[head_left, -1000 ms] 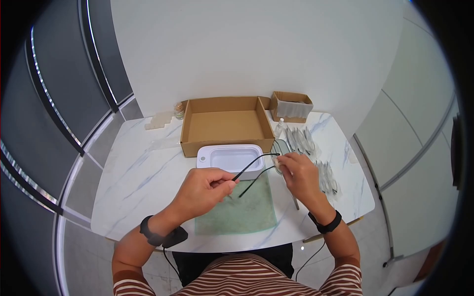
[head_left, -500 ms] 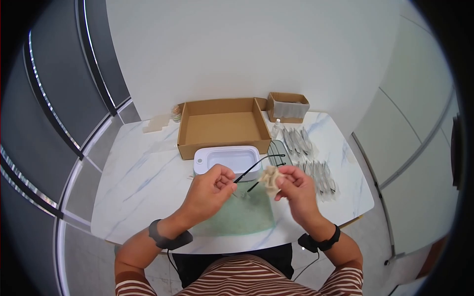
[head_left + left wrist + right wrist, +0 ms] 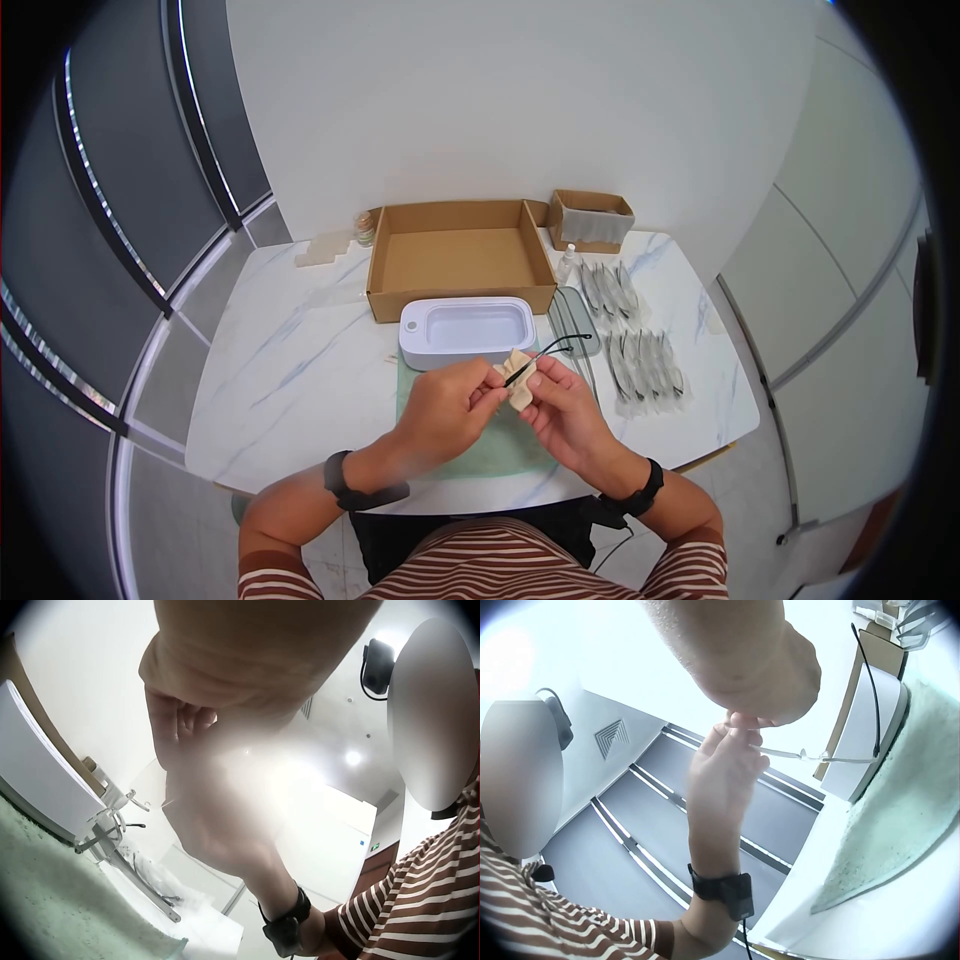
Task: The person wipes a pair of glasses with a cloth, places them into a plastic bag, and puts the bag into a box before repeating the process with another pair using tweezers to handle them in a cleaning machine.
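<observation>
A pair of eyeglasses with dark temples is held between both hands over the green mat. My left hand pinches the glasses near the front. In my right hand is a crumpled beige cloth, gripped against the glasses. The lenses are mostly hidden by fingers and cloth in the head view. A dark temple and clear frame show in the right wrist view. Both hands nearly meet there.
A white basin with a round button stands behind the hands, before an open cardboard box. The green mat lies in front. At right are a grey-green tray, bagged glasses, a small bottle and a smaller carton.
My right hand has moved left and down with the cloth, bringing it against the glasses. My left hand has shifted slightly right and down, and the hands are now close together.
</observation>
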The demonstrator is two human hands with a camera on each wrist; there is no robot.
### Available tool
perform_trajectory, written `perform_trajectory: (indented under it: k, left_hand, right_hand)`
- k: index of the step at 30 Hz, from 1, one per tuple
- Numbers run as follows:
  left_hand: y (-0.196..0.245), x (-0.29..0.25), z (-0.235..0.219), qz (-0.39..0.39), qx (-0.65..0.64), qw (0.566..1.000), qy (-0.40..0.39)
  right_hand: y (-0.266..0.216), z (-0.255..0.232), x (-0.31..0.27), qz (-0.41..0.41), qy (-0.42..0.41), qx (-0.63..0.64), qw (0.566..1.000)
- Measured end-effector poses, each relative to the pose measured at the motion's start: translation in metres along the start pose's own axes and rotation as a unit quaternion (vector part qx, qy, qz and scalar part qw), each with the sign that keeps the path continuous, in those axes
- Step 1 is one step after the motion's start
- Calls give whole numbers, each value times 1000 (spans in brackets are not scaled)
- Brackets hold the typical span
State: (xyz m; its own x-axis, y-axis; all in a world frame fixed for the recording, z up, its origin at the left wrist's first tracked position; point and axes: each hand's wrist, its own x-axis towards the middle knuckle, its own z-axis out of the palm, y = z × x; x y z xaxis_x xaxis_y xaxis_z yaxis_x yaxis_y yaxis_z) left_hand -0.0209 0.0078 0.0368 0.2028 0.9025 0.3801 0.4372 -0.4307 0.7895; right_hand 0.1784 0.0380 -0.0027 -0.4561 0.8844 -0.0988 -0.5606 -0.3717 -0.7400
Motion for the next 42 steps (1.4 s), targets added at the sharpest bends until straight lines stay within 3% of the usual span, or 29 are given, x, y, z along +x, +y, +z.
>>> perform_trajectory:
  k: [7, 10, 11, 13, 15, 16, 17, 19, 20, 22, 23, 25, 32, 34, 35, 37, 42]
  left_hand:
    - [-3, -3, 0, -6, -9, 1000, -7]
    - [-5, -5, 1, -40, -58, 998, -2]
    - [-5, -5, 1, -40, -58, 997, -2]
    - [-4, -5, 1, -59, -79, 995, -4]
    - [-7, -4, 3, -61, -83, 995, -2]
    - [-8, -4, 5, -63, -88, 994, -2]
    - [-7, -3, 7, -62, -89, 994, -5]
    - [-6, -1, 10, -63, -93, 993, -19]
    - [-7, 0, 11, -61, -94, 994, -21]
    - [-11, -1, 12, -50, -86, 995, -26]
    - [-11, -2, 13, -50, -85, 995, -26]
    - [-9, -4, 12, -71, -137, 988, -6]
    - [-10, -9, -7, -71, -98, 993, -17]
    - [-27, -10, -11, -70, -49, 995, -44]
    - [-32, -11, -12, -73, -49, 995, -44]
    - [-41, -13, -14, -48, 31, 997, -58]
    - [-56, -22, -12, -136, -29, 987, -81]
  right_hand:
    - [-43, 1, 4, -138, 39, 86, 986]
    - [-62, -5, 3, -261, 105, 19, 959]
    - [-69, -5, 2, -260, 105, 18, 960]
    - [-79, -3, -1, -389, 155, -80, 904]
    - [-74, 0, -9, -416, 177, -132, 882]
    - [-66, 3, -15, -400, 118, -241, 876]
    - [-59, 8, -20, -377, 60, -345, 857]
    - [-47, 22, -25, -384, -8, -545, 745]
    - [-40, 26, -24, -385, -5, -545, 745]
    - [-30, 28, -19, -438, -78, -673, 590]
    - [-32, 26, -18, -438, -79, -673, 591]
    - [-39, 21, -13, -459, -62, -700, 544]
    - [-71, -15, 2, -448, 50, -746, 490]
    - [-78, -23, 3, -466, 127, -700, 525]
    - [-81, -23, 1, -464, 126, -701, 527]
    - [-87, -20, -9, -427, 179, -661, 590]
    - [-84, -35, -27, -345, 225, -676, 611]
